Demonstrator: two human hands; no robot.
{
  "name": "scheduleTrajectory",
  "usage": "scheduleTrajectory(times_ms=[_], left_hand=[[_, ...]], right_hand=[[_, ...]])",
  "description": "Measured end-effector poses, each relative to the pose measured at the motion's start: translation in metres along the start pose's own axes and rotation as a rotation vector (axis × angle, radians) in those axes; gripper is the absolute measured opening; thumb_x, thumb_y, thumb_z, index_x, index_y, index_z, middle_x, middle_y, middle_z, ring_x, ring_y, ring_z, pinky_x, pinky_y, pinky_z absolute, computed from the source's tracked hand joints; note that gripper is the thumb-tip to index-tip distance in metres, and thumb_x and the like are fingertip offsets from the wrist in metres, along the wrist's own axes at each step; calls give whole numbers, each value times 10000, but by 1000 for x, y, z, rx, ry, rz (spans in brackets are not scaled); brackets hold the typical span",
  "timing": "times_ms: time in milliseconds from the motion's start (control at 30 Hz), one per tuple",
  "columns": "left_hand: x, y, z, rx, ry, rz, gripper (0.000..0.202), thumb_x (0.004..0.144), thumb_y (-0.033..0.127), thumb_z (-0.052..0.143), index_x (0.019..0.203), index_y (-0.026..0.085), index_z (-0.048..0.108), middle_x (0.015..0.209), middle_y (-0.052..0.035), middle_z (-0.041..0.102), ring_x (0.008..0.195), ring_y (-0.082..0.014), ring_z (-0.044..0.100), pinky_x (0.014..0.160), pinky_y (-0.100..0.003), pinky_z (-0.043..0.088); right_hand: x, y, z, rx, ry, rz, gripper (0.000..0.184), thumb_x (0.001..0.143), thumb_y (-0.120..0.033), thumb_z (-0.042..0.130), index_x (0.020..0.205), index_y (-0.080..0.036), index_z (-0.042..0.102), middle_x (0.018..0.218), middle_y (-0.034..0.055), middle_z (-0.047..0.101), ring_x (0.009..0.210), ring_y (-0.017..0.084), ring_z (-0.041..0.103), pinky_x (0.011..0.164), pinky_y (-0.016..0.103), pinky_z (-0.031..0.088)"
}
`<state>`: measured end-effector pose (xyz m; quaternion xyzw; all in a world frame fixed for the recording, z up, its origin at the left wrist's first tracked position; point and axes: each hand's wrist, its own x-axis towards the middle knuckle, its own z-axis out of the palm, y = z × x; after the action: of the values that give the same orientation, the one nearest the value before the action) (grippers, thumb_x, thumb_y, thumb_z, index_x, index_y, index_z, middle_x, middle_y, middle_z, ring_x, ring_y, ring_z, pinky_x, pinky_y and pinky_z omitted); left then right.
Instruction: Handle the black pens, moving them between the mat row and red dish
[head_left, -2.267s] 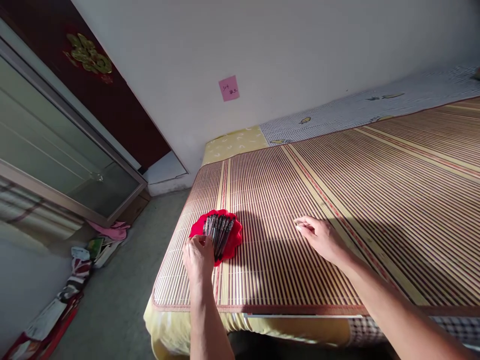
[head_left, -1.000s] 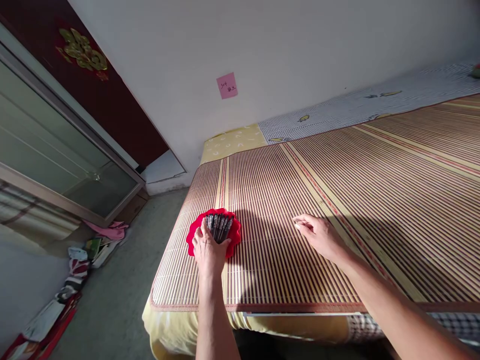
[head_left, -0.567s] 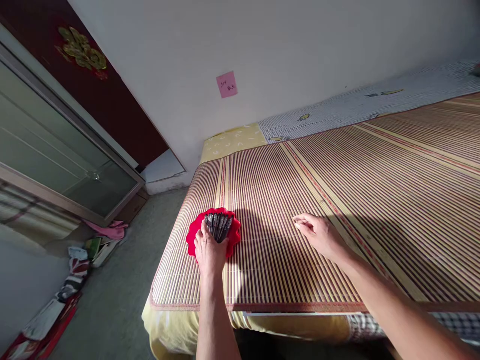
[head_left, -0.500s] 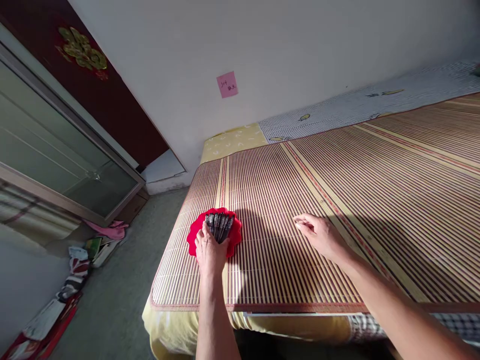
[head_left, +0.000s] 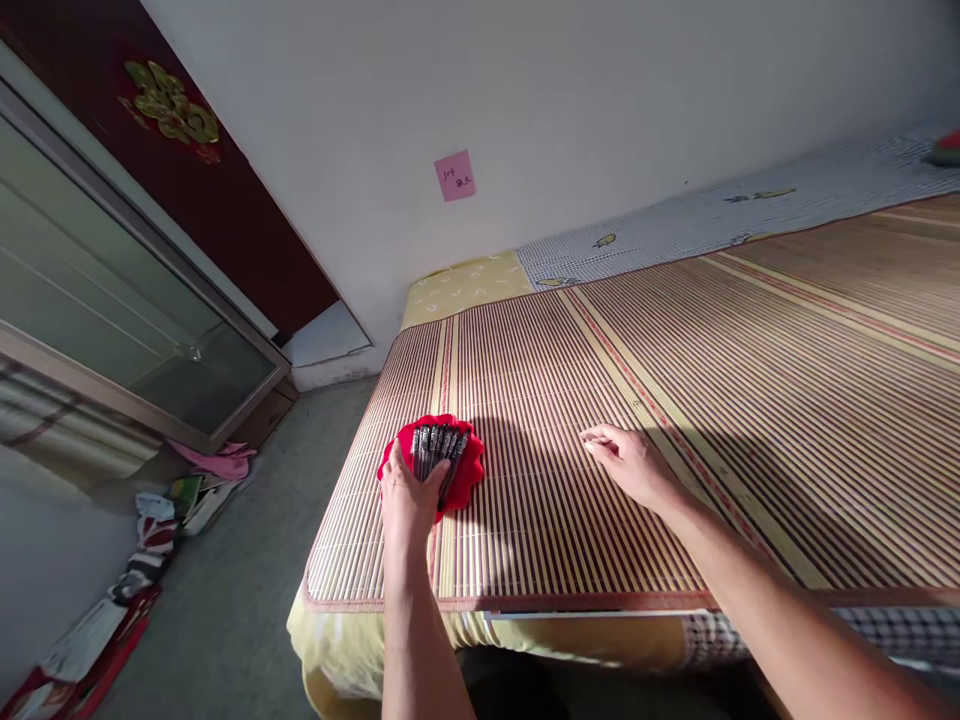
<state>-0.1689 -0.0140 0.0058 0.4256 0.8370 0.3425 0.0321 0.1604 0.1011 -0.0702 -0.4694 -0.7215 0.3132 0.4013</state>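
A red scalloped dish (head_left: pixel 466 472) lies on a striped bamboo mat (head_left: pixel 675 400) near the bed's front left corner. Several dark pens (head_left: pixel 436 448) lie side by side on the dish. My left hand (head_left: pixel 407 497) rests on the near ends of the pens, its fingers curled over them. My right hand (head_left: pixel 630 463) lies on the mat to the right of the dish, fingers loosely bent with the tips together; I cannot make out anything in them.
A white wall with a pink sticky note (head_left: pixel 456 176) stands behind the bed. A glass sliding door (head_left: pixel 112 300) is on the left. Clothes and papers (head_left: pixel 161 520) litter the concrete floor. Yellow and checked sheets (head_left: pixel 675 220) edge the mat.
My left hand moved from the dish's near left edge up onto the pens and now covers their near ends. My right hand has barely shifted.
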Motion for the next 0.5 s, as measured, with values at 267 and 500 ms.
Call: scheduleTrajectory(times_ms=[267, 500], left_hand=[[-25, 3, -55, -588, -30, 10, 697, 757, 608, 781, 1270, 151, 668, 1008, -130, 782, 957, -279, 752, 832, -380, 588], [-144, 14, -130, -893, -238, -123, 553, 753, 569, 835, 1121, 161, 769, 845, -61, 737, 675, -154, 608, 573, -245, 463]], right_hand=[[-8, -9, -28, 364, -104, 160, 462, 826, -591, 586, 909, -162, 738, 833, 105, 766, 726, 212, 723, 677, 344, 581], [-127, -23, -107, 404, 68, 312, 595, 754, -705, 736, 977, -153, 759, 856, 119, 762, 722, 209, 703, 633, 317, 579]])
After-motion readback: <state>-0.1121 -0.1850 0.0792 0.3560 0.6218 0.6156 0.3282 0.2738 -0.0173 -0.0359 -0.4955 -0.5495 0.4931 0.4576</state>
